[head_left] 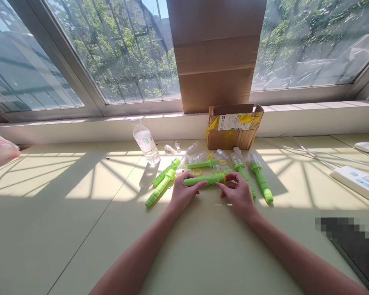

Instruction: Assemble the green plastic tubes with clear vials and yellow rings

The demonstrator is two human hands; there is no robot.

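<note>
My left hand [184, 191] is closed around a bright green ribbed plastic handle [206, 180], which lies nearly level between both hands. At its right end sits a yellow ring [224, 178], and the fingers of my right hand [239, 193] pinch the handle there. Another green handle [203, 164] lies just behind, beside a loose yellow ring [197, 172]. To the left rest two more green handles, one nearer [160, 188]. On the right is a green handle with a clear cap [262, 182], and another is partly hidden by my right hand.
Several clear plastic caps [193, 147] and small white pieces [170, 149] lie behind the handles. A water bottle [146, 141] stands to the left, an open cardboard box [230, 137] at the back. A power strip [356, 180] with white cables lies right, above a dark pixelated object [350, 246].
</note>
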